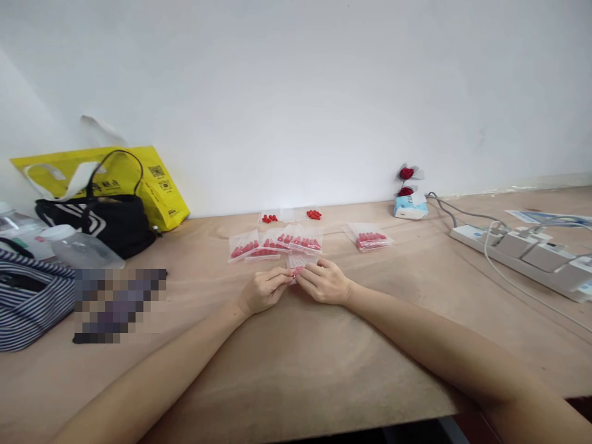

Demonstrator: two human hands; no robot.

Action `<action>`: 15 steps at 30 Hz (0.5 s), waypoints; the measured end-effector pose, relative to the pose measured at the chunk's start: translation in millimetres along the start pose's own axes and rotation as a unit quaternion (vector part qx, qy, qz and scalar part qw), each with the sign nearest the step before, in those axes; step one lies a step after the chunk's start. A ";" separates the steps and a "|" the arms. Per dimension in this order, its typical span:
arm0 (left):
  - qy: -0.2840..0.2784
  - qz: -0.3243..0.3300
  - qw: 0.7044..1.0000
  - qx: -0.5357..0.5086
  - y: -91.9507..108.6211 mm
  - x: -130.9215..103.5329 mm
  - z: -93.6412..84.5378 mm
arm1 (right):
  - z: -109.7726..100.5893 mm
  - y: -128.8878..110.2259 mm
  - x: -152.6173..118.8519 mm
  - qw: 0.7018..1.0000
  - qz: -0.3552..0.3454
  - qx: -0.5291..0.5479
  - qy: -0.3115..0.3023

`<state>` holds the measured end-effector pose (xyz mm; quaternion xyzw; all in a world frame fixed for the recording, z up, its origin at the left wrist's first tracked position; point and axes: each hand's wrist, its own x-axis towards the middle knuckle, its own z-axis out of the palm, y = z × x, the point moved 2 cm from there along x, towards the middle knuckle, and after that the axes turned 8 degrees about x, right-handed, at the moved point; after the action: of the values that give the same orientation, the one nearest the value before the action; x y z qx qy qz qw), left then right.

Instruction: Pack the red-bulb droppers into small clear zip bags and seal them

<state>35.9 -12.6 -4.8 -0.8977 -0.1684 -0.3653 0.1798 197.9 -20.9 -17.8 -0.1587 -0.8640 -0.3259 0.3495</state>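
Both hands meet at a small clear plastic bag [300, 261] with red pieces inside, near the middle of the table. My left hand [268, 290] pinches its left side, and my right hand [324, 282] has its fingers closed on the right side, covering part of it. Just beyond lie several overlapping clear bags of red pieces [277, 241]. A stack of similar bags [370, 239] rests to the right. Farther back are two small loose-looking heaps of red pieces, one on the left [269, 219] and one on the right [313, 214].
At left stand a yellow bag [161, 191], a black bag [120, 225], a clear bottle [86, 246] and a striped bag [37, 302]. A tissue pack [411, 206] with red flowers is by the wall. A power strip [522, 256] with cables lies right.
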 end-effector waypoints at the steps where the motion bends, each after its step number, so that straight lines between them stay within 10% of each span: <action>1: 0.001 -0.002 1.000 -0.001 0.4 -0.4 -0.4 | -0.6 0.1 -0.4 1.000 0.003 -0.004 -0.004; 15: -0.005 -0.021 1.000 -0.023 -1.1 -3.4 1.3 | -7.2 -1.0 -1.2 0.998 0.016 -0.034 -0.051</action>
<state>33.9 -11.6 -7.9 -0.8996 -0.1798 -0.3682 0.1508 201.9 -26.5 -15.2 -0.2002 -0.8665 -0.3411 0.3046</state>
